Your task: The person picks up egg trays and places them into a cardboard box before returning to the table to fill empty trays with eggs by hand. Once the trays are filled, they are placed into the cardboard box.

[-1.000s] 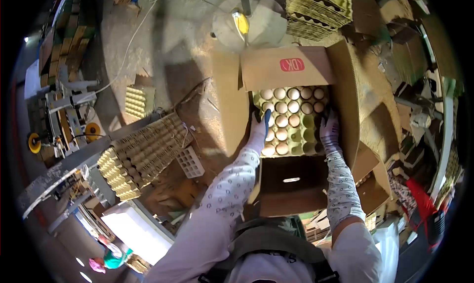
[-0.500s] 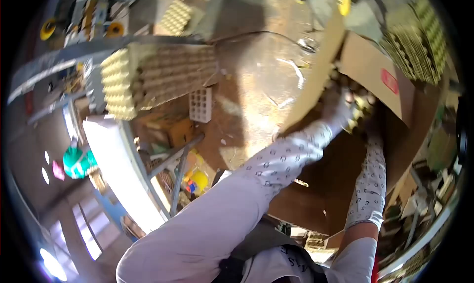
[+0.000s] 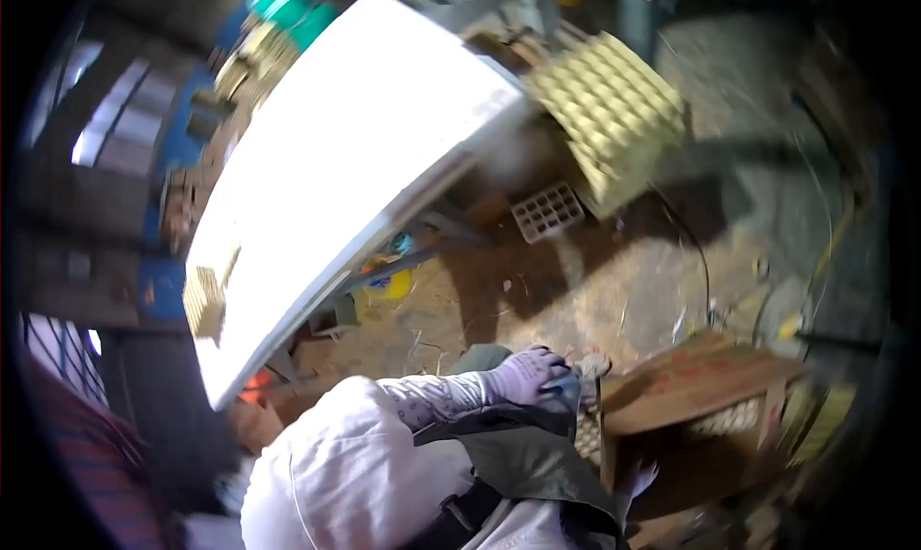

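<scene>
My left hand [image 3: 532,375], in a pale purple glove with a patterned sleeve, lies back upward over my lap near the knee. Its fingers look stretched out, with nothing visible in them. A dark green apron [image 3: 537,464] covers my lap beside it. Just to the right stands an open cardboard box [image 3: 691,387], with a pale egg tray [image 3: 724,421] partly showing inside. I cannot make out my right hand; a small pale shape [image 3: 645,478] at the box's near opening is too blurred to name.
A bright white tabletop [image 3: 355,157] stretches across the left. A stack of pulp egg trays [image 3: 614,118] stands beyond its far end, above a white grid tray [image 3: 547,211]. A cable [image 3: 705,272] lies on the floor. More trays [image 3: 820,425] stand right of the box.
The view has swung left, bringing the table to the middle and the box to the lower right. My left hand has come out of the box to my lap. My right hand has left view.
</scene>
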Demonstrator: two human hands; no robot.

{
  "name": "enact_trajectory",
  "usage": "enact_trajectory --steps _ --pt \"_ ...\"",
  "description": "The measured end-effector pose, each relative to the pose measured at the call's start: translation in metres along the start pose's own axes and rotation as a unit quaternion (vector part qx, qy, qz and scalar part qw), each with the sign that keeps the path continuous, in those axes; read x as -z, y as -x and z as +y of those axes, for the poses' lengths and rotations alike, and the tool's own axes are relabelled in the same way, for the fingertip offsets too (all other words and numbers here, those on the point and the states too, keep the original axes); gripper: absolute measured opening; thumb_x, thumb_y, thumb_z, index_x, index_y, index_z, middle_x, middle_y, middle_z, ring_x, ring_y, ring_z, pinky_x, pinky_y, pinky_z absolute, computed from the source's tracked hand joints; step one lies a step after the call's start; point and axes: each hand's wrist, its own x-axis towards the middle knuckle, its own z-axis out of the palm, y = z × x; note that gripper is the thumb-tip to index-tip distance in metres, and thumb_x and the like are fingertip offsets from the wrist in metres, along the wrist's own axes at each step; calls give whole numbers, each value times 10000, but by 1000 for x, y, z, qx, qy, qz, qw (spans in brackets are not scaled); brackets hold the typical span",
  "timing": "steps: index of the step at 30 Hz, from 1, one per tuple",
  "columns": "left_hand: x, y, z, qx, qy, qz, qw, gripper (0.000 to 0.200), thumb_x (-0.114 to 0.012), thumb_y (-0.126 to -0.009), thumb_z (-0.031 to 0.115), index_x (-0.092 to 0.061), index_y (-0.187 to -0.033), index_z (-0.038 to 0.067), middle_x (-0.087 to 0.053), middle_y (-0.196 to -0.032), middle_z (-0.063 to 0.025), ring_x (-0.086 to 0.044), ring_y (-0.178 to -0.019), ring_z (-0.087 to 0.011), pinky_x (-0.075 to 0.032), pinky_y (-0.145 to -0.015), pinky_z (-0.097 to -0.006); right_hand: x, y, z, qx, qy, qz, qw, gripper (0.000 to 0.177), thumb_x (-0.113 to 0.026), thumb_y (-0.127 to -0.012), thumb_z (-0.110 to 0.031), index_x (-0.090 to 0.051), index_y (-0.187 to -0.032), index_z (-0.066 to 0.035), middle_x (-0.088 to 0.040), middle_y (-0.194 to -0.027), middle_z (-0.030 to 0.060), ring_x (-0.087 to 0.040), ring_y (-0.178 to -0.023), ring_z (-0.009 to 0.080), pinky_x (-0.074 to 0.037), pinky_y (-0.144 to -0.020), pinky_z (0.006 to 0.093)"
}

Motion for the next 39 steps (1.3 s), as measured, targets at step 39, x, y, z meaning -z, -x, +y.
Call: enact_trajectory --steps 39 --pt "155 1042 -383 309 435 835 135 585 -551 -1026 390 -427 -1522 106 -427 -1568 -52 -357 -1441 -202 -314 -1146 -425 -252 761 -848 834 -92 -163 520 521 -629 -891 -90 -525 -1387 27 -547 -1400 238 -517 -1283 422 -409 -1086 473"
